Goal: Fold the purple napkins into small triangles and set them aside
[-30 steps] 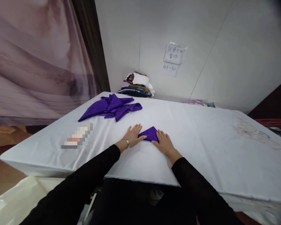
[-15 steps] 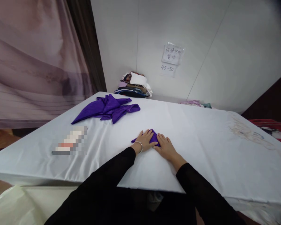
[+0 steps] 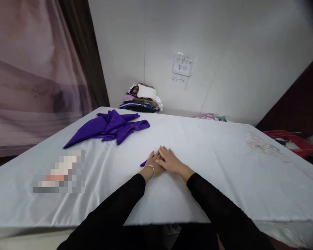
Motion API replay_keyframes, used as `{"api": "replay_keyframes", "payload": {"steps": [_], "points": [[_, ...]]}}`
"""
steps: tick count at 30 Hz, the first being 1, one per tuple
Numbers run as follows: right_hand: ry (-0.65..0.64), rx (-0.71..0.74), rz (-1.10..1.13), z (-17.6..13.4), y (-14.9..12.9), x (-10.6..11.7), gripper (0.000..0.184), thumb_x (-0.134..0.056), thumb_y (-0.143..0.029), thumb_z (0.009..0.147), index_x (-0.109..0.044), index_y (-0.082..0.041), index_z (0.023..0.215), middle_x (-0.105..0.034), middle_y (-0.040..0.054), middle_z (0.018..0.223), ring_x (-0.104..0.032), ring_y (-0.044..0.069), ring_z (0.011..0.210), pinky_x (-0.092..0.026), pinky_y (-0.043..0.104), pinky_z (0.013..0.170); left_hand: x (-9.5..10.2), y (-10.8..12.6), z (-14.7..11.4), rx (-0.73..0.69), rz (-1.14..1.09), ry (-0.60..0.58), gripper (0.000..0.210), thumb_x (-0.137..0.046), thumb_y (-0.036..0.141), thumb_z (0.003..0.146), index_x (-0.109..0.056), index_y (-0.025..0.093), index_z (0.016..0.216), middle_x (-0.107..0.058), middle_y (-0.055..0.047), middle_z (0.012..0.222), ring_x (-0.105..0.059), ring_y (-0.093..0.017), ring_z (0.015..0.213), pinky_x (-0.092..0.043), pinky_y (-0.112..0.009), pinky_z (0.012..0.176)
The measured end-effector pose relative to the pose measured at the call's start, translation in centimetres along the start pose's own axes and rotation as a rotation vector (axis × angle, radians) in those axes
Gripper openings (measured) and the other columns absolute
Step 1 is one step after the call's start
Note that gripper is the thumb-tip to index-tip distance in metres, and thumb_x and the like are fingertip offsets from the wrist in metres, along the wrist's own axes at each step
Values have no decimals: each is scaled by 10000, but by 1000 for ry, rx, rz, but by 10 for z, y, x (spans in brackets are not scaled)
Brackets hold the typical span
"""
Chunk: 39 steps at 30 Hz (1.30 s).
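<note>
A small folded purple cloth [image 3: 144,163] lies on the white-covered table in front of me, mostly hidden under my hands. Flat on it is my left hand [image 3: 154,166], fingers stretched out, with a silver bracelet at the wrist. My right hand [image 3: 170,160] overlaps the left one, palm down, with its fingers extended across the left fingers. Only a tip at the cloth's left side and a sliver near the fingers show. Farther back on the left lies a larger crumpled pile of purple cloth [image 3: 108,125], apart from both hands.
On the white tablecloth [image 3: 198,146], a blurred-out object [image 3: 61,172] lies at left. A stack of folded clothes [image 3: 141,99] sits at the far edge against the wall, with a paper sign [image 3: 183,65] above. A red basket [image 3: 292,142] stands beyond the right edge.
My right hand has moved left from the cloth's right side onto my left hand, so more of the cloth is covered. The view has shifted slightly.
</note>
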State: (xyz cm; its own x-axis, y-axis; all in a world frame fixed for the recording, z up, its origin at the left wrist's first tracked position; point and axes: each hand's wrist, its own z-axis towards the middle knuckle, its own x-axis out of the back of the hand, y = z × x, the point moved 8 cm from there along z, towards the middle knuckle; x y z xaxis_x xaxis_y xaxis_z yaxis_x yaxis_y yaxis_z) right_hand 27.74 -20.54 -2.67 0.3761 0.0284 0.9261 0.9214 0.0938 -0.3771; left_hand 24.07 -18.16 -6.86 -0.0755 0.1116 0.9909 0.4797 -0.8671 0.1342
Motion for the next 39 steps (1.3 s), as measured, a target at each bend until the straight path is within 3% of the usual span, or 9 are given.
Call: {"api": "replay_keyframes", "payload": {"steps": [5,15,22,30,39], "points": [[3,11,80,14,6,-10,727,-299,-587,884,-212,-116,1431,-157,130,1507,-96,216,1389,-116,395,1106,2,-3,0,20,11,18,630,-372,414,839,-250,231,1429,-211,-64,1503,-112,-294,1383,-84,-509,1093],[17,-38,73,-10,27,-4,786,-300,-638,859,-115,-156,1452,-138,119,1512,-111,214,1388,-73,423,1114,1,-12,4,30,8,17,699,-356,501,820,-254,171,1427,-215,-72,1493,-128,-265,1384,-128,-504,1094],[52,-19,-3,-26,34,-1,769,-273,-654,859,-160,-168,1445,-192,104,1504,-130,244,1381,-74,474,1107,8,-13,-2,47,7,16,736,-381,569,793,-308,172,1408,-241,-92,1483,-165,-278,1375,-131,-502,1096],[41,-38,-42,-31,39,-3,792,-283,-658,853,-172,-139,1440,-186,125,1501,-131,258,1381,-73,493,1097,12,-29,-32,103,17,4,774,-322,640,810,-298,150,1409,-223,-95,1487,-161,-266,1377,-141,-481,1099],[-11,-83,-103,-33,47,-14,776,-221,-648,860,-150,-148,1449,-146,83,1514,-77,218,1392,-26,442,1105,12,-47,-79,198,-24,-39,786,-265,643,838,-203,138,1437,-180,-95,1501,-125,-235,1386,-89,-447,1113]]}}
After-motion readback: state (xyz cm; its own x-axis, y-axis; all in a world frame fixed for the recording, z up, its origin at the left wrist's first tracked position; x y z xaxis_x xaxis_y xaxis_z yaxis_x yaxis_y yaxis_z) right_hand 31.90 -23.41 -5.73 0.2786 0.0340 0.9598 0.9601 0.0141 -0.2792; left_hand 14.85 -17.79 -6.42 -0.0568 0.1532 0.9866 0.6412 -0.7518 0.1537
